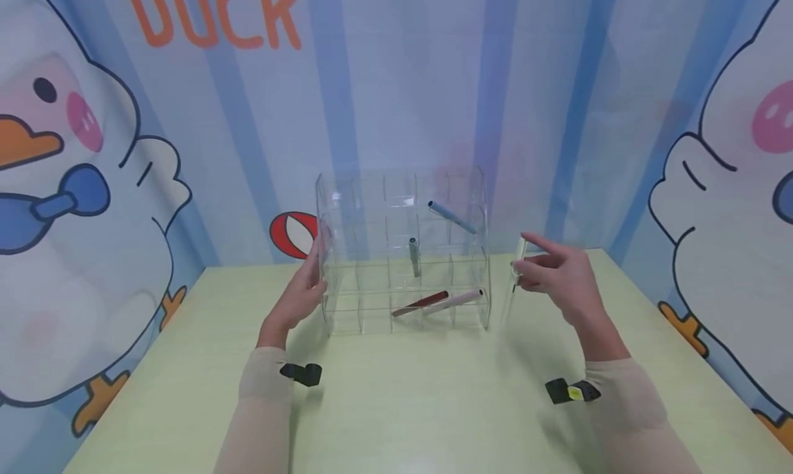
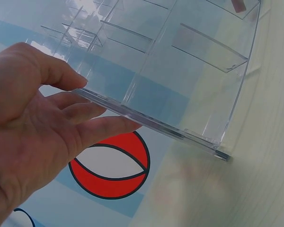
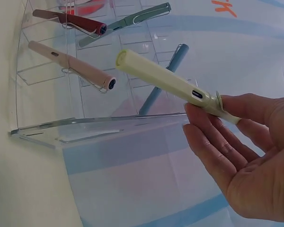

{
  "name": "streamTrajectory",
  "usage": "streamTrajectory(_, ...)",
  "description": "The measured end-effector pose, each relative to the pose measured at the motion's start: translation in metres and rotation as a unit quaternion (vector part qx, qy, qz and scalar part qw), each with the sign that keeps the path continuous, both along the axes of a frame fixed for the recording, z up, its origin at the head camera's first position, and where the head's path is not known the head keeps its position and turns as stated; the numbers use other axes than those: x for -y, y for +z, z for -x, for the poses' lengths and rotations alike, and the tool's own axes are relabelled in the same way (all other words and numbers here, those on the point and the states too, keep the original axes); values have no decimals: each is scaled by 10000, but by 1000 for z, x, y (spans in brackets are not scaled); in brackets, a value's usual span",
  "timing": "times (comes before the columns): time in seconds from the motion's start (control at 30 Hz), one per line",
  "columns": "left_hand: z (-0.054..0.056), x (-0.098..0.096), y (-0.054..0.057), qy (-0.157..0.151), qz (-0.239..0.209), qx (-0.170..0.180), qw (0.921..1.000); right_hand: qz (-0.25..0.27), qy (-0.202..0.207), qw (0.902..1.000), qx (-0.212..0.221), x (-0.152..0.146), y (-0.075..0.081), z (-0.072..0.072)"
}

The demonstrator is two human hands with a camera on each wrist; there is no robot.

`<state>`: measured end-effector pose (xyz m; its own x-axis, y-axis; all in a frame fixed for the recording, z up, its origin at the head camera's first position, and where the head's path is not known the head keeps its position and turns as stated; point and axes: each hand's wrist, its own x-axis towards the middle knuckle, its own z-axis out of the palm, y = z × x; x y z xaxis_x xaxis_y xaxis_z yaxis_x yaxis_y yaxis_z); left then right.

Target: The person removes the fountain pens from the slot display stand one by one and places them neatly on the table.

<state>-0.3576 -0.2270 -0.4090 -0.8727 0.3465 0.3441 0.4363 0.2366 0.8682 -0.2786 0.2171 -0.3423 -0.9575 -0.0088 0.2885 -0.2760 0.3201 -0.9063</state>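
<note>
A clear acrylic rack (image 1: 389, 333) with rows of compartments stands upright on the table. My left hand (image 1: 301, 292) grips its left side panel, thumb on one face and fingers on the other, as the left wrist view shows. My right hand (image 1: 560, 281) pinches a pale yellow pen (image 3: 156, 78) to the right of the rack; its clip end is partly hidden by the fingers. Several pens lie in the rack: a blue pen (image 1: 452, 217) higher up at right, a grey-green pen (image 1: 414, 257) mid-rack, and low down a dark red pen (image 1: 420, 304) beside a pale pink pen (image 1: 453, 302).
Behind the rack hangs a striped blue cloth (image 1: 396, 82) printed with ducks and a red-and-white ball. The pale table (image 1: 409, 405) extends in front of the rack and to both sides. Each wrist carries a small black camera mount.
</note>
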Motion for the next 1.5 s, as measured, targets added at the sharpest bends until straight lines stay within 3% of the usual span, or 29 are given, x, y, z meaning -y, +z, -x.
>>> streamTrajectory(0.23,0,-1,1,17,3,30,10000,96,328,9970,696,-4,-2,1)
streamTrajectory(0.53,0,1,1,19,69,90,9999,45,277,9969,738,1,-7,5)
streamTrajectory(0.83,-17,-6,22,-263,-108,40,9996,-142,314,9948,956,4,-9,6)
streamTrajectory(0.93,-14,-6,19,-204,-104,19,9997,-274,426,9917,1184,6,-13,8)
streamTrajectory(1.17,0,-1,1,110,132,90,9998,-495,711,9835,1589,11,-20,12)
streamTrajectory(1.37,1,-1,0,11,48,-1,10000,-592,1056,9767,1774,12,-21,12)
streamTrajectory(1.5,0,0,1,117,70,113,9998,-610,1341,9696,1956,12,-24,13)
